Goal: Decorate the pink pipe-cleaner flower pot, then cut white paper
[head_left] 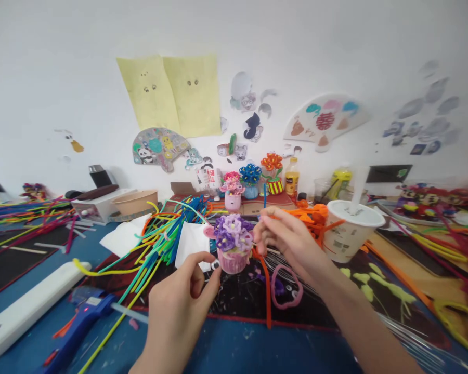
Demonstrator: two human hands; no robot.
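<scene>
A small pink fuzzy pot with purple pipe-cleaner flowers (233,243) stands on the black mat (237,296) in front of me. My left hand (181,304) is closed in a pinch on a small googly eye (215,265) held beside the pot's lower left side. My right hand (283,240) curls its fingers against the flowers' right side and steadies them. A pink pipe-cleaner loop (285,286) and a red pipe cleaner (267,291) lie on the mat under my right wrist.
A blue glue gun (81,317) lies at the lower left beside a white bar (31,304). Piles of coloured pipe cleaners (159,236) spread left and right. A lidded paper cup with a straw (349,228) stands right. More flower pots (250,184) line the wall.
</scene>
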